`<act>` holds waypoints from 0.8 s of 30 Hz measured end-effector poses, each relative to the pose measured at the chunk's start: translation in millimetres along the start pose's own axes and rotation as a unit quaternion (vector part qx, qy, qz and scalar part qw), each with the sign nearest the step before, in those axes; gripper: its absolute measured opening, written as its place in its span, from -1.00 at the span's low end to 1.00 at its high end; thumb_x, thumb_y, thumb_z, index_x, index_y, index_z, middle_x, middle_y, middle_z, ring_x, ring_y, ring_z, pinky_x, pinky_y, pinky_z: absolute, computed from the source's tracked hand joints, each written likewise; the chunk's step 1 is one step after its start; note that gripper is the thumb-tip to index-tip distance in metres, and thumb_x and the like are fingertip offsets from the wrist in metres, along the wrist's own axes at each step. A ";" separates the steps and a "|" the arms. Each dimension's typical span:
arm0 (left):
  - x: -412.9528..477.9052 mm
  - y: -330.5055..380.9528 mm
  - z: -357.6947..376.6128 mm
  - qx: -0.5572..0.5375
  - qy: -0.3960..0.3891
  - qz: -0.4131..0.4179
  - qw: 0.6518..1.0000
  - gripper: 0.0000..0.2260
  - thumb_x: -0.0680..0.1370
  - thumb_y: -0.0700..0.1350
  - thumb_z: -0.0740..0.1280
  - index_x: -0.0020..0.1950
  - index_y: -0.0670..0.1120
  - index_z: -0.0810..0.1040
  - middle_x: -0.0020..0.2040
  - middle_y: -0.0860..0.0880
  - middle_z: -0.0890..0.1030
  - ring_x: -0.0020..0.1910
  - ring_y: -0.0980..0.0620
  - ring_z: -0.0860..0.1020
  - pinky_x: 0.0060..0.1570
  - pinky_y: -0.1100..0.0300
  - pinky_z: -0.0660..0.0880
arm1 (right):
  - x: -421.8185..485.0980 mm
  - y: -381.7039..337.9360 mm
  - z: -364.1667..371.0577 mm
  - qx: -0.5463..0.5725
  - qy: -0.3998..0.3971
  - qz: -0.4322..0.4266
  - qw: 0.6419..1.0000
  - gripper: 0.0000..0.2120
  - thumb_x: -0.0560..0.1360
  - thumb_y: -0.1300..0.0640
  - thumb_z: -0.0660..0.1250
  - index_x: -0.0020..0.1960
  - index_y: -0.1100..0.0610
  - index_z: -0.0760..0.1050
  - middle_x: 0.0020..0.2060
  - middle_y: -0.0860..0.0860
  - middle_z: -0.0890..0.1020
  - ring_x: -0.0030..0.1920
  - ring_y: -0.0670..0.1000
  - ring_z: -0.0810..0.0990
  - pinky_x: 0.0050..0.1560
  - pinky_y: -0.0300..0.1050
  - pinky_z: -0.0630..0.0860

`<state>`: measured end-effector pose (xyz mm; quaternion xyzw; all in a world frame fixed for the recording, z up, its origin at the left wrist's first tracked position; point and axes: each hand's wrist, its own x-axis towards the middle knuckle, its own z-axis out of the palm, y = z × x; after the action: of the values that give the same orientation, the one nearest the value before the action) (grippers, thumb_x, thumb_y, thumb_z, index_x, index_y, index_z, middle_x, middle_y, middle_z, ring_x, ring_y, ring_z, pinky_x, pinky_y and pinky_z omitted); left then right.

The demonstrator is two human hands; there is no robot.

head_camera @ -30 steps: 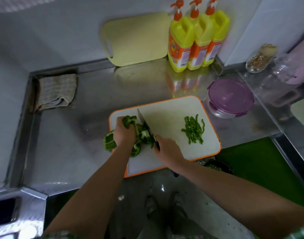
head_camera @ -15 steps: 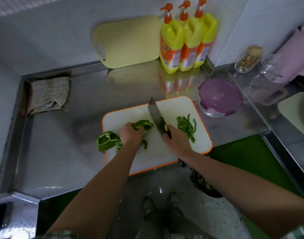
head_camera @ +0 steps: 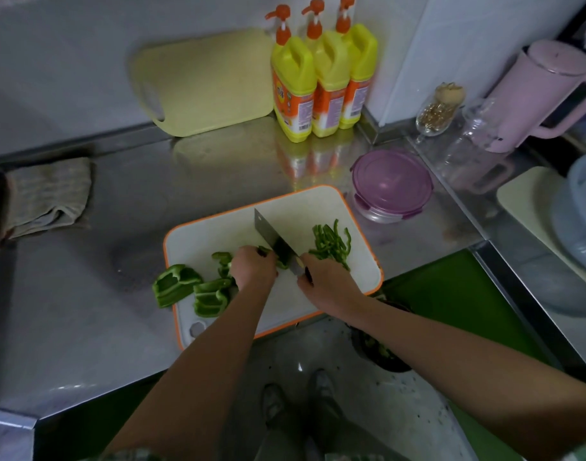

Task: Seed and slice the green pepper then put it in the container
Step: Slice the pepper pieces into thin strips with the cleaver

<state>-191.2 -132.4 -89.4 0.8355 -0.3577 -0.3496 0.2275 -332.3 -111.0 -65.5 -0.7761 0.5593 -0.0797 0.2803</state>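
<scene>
Green pepper piece (head_camera: 282, 262) lies mid cutting board (head_camera: 218, 234), held under the curled fingers of the left hand (head_camera: 253, 267). Knife (head_camera: 270, 232) blade sits against it, right hand (head_camera: 324, 281) wrapped round the handle. Cut strips (head_camera: 331, 244) heaped right of blade. Larger pepper chunks (head_camera: 180, 284) at board's left edge. Lidded container (head_camera: 393, 184) off far-right corner.

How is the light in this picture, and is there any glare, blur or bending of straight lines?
Head view: dim overall, the arms in shade; the steel counter mirrors the yellow bottles as soft glare; the wide lens curves the counter's edges; pepper strips and knife look slightly soft.
</scene>
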 end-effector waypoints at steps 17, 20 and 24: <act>8.2 -18.6 -6.0 0.023 -0.013 -0.001 1.000 -0.72 0.56 -0.15 0.31 -0.36 -0.12 0.54 -0.30 -0.11 0.69 -0.45 0.01 0.51 -0.30 0.13 0.56 | 11.8 -7.1 20.5 -0.035 -0.059 0.035 0.997 -0.83 0.58 0.19 0.12 0.10 0.25 0.39 -0.24 0.07 0.41 -0.24 0.04 0.39 -0.35 -0.13 0.21; 9.4 -20.7 -10.1 0.036 -0.029 0.008 0.999 -0.74 0.56 -0.14 0.31 -0.33 -0.13 0.56 -0.31 -0.09 0.68 -0.48 0.05 0.48 -0.32 0.18 0.53 | 13.4 -6.7 26.9 -0.041 -0.051 0.033 0.997 -0.83 0.58 0.19 0.13 0.11 0.25 0.39 -0.25 0.06 0.40 -0.26 0.03 0.38 -0.41 -0.16 0.17; 8.4 -23.3 -15.1 0.060 -0.045 0.024 0.997 -0.75 0.56 -0.12 0.31 -0.32 -0.12 0.57 -0.32 -0.07 0.68 -0.45 0.07 0.51 -0.44 0.25 0.42 | 15.5 -6.4 33.5 -0.050 -0.047 0.026 0.997 -0.81 0.61 0.17 0.12 0.15 0.24 0.37 -0.23 0.05 0.40 -0.24 0.00 0.39 -0.43 -0.23 0.14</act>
<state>-165.5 -121.8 -97.8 0.8222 -0.4076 -0.3595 0.1688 -306.8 -112.2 -92.8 -0.7769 0.5692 -0.0078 0.2689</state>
